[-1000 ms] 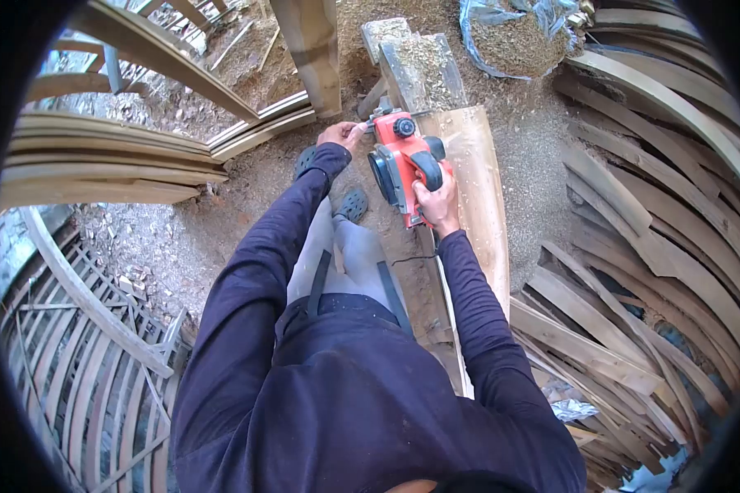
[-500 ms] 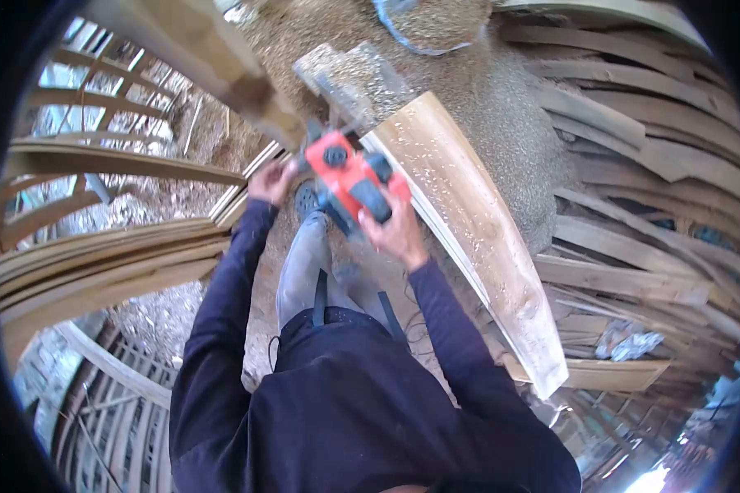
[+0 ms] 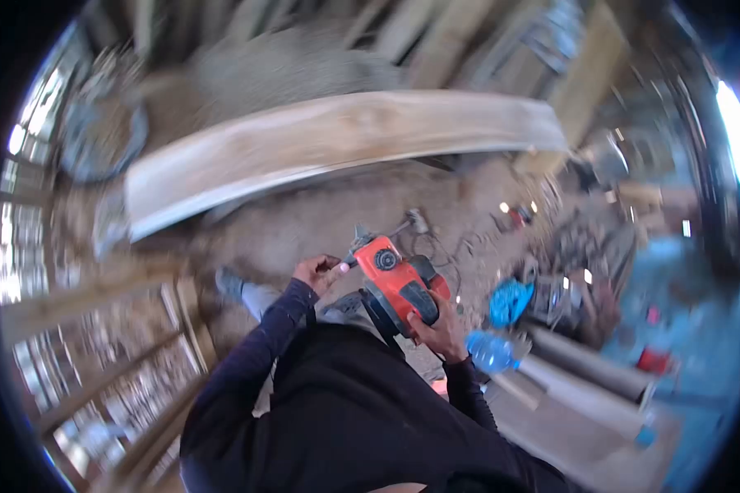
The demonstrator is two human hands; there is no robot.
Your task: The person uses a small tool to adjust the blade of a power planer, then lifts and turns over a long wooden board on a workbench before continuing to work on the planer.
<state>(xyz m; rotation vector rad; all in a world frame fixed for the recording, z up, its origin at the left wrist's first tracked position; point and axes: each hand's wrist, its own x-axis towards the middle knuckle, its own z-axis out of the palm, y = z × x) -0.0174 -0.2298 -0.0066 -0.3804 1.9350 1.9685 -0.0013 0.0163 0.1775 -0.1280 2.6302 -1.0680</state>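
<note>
A red and black electric planer (image 3: 396, 283) is held in front of my body, above the floor. My right hand (image 3: 437, 330) wraps around its rear handle. At the planer's front left, my left hand (image 3: 319, 273) has its fingers closed by a dark part that sticks out from the side; motion blur softens the exact grip. Beyond the planer lies a long, curved wooden plank (image 3: 345, 131), apart from both hands.
A blue plastic bag (image 3: 511, 302) and a clear blue water bottle (image 3: 492, 352) are at the right. Wooden frame pieces (image 3: 115, 353) stand at the lower left. More boards (image 3: 436, 41) lie behind the plank. A round tub or sack (image 3: 103, 140) is at the far left.
My view and body have turned to the right, so the plank now lies across the top. The planer has come along in my hands, nearer to my body.
</note>
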